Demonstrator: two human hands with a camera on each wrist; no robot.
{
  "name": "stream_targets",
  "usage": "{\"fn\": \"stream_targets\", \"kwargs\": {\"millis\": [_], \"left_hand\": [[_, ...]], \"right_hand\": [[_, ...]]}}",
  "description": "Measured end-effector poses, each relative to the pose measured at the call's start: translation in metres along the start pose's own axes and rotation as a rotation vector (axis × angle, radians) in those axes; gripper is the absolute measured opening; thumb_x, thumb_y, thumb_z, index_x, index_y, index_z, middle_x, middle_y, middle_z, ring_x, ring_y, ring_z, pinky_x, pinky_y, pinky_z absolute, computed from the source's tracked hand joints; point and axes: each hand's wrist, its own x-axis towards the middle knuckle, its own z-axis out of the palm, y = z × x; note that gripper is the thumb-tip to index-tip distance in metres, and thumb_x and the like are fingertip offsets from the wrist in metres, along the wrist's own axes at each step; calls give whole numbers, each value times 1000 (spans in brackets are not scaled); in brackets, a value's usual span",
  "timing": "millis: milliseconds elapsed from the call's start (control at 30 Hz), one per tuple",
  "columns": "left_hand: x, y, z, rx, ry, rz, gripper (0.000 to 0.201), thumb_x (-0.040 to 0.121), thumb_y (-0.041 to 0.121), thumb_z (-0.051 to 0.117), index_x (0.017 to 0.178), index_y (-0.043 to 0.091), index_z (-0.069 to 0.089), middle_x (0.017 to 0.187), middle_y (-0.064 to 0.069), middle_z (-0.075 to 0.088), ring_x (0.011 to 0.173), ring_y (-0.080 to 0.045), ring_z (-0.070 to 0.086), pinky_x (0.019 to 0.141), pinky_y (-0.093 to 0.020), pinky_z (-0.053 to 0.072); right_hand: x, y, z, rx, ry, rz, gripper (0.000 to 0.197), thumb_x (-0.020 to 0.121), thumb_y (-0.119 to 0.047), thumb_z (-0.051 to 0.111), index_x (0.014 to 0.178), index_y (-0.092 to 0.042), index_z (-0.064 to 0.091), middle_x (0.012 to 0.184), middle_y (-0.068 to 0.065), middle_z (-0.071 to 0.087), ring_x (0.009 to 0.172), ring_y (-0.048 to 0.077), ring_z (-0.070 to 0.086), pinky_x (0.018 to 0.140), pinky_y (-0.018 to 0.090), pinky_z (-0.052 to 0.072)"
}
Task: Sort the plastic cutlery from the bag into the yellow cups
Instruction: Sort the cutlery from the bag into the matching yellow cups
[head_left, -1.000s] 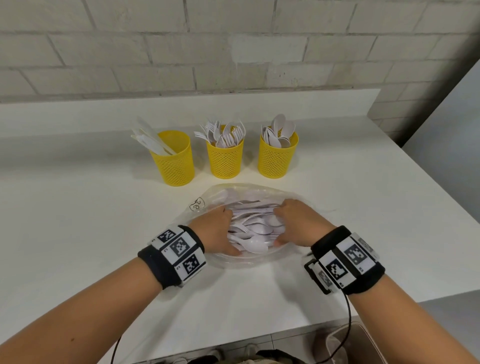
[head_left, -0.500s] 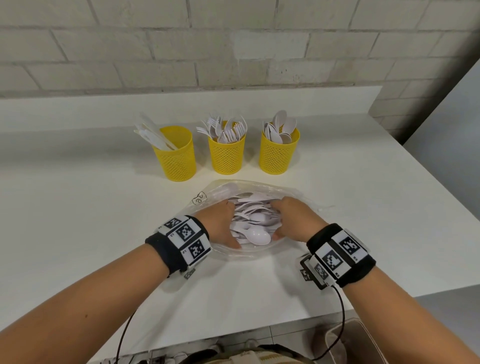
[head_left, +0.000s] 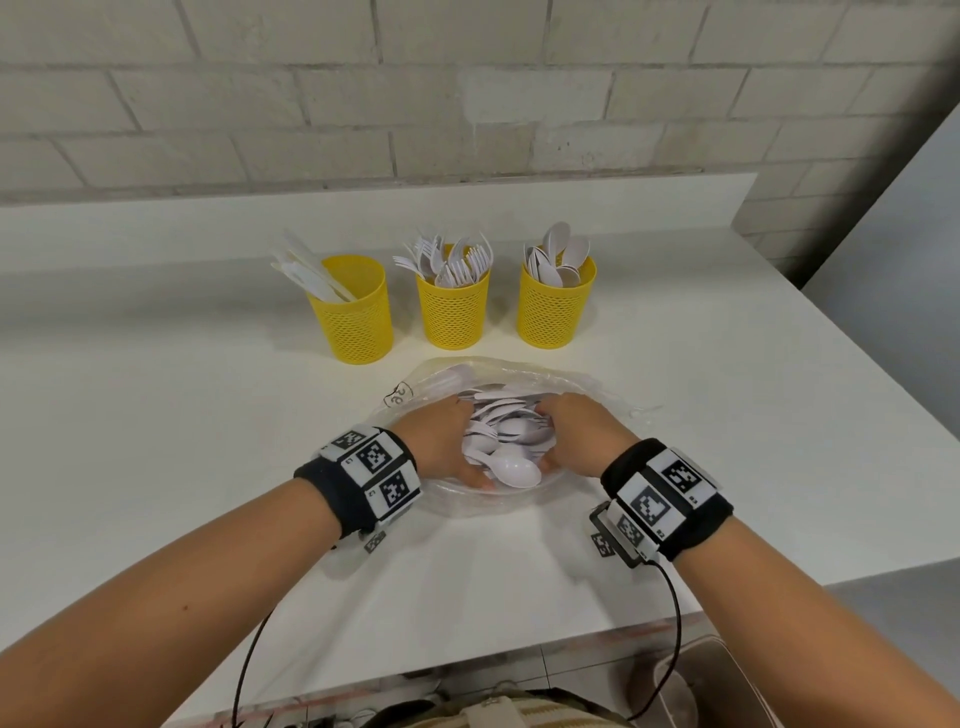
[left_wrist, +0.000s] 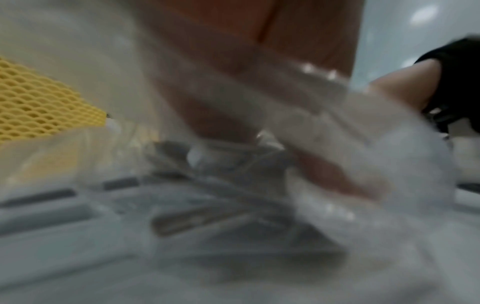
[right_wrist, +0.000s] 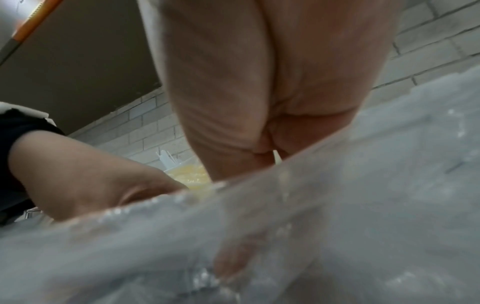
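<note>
A clear plastic bag lies open on the white table, holding a pile of white plastic cutlery. My left hand and right hand are both inside the bag, cupping the pile from either side with fingers curled into it; the fingertips are buried. A spoon lies nearest me between the hands. Behind the bag stand three yellow mesh cups: knives in the left cup, forks in the middle cup, spoons in the right cup. Both wrist views are blurred by bag film.
A raised white ledge and a brick wall close off the back. The table's right edge runs diagonally and its near edge is just below my forearms. A pale bin sits below at the lower right.
Both hands have drawn closer together inside the bag, squeezing the cutlery pile into a narrower heap. The cups have not moved.
</note>
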Motion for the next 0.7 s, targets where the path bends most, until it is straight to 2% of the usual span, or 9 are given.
{"fn": "stream_targets", "kwargs": {"millis": [100, 200, 300, 367, 433, 533, 600, 700], "left_hand": [[1, 0, 0, -33, 28, 27, 82, 60, 49, 83, 125, 14, 49, 123, -2, 56, 113, -23, 54, 95, -38, 45], [1, 3, 1, -89, 67, 51, 83, 58, 54, 83, 126, 20, 50, 118, 6, 57, 108, -16, 56, 92, -32, 45], [3, 13, -1, 4, 42, -3, 91, 52, 65, 80, 122, 17, 46, 118, -1, 58, 105, -21, 56, 85, -33, 46], [5, 18, 0, 68, 38, -23, 95, 51, 67, 79, 123, 15, 44, 119, -4, 55, 107, -23, 55, 82, -31, 43], [5, 18, 0, 9, 33, -4, 100, 50, 65, 81, 128, 16, 41, 124, -4, 54, 111, -23, 54, 87, -31, 43], [1, 7, -10, -198, -71, 127, 108, 49, 53, 87, 139, 22, 35, 136, 5, 51, 121, -15, 50, 105, -34, 39], [-4, -3, -21, -141, -122, 170, 102, 56, 46, 87, 141, 21, 35, 138, 7, 49, 123, -13, 49, 107, -33, 38], [-7, -13, -28, 54, -101, 156, 69, 73, 42, 77, 131, 16, 48, 125, -4, 55, 115, -23, 53, 95, -30, 42]], "right_hand": [[-2, -3, -1, 2, 14, -28, 64, 76, -16, 73, 135, -13, 47, 132, 11, 56, 121, 28, 52, 99, 31, 40], [0, -6, 2, 6, 25, -53, 57, 79, -16, 69, 132, -14, 50, 131, 11, 57, 119, 28, 53, 99, 34, 43], [1, -5, 3, 48, 35, -50, 61, 81, -8, 63, 138, -15, 42, 135, 11, 52, 122, 28, 50, 101, 33, 40], [-1, -2, 1, 111, 46, -55, 67, 80, -11, 68, 140, -17, 40, 134, 10, 53, 121, 27, 51, 95, 25, 39], [-5, 1, -3, 170, 41, -50, 70, 76, -14, 74, 139, -17, 42, 130, 9, 56, 118, 24, 54, 85, 17, 34], [-8, 7, -6, 212, 38, -60, 75, 70, -13, 80, 137, -18, 46, 132, 6, 57, 118, 20, 54, 82, 13, 31], [-10, 10, -7, 188, 18, -51, 75, 72, -10, 78, 139, -16, 44, 134, 7, 54, 121, 21, 52, 85, 15, 34], [-12, 11, -8, 175, 44, -30, 67, 76, -10, 73, 137, -17, 46, 130, 10, 55, 111, 23, 57, 92, 24, 40]]}}
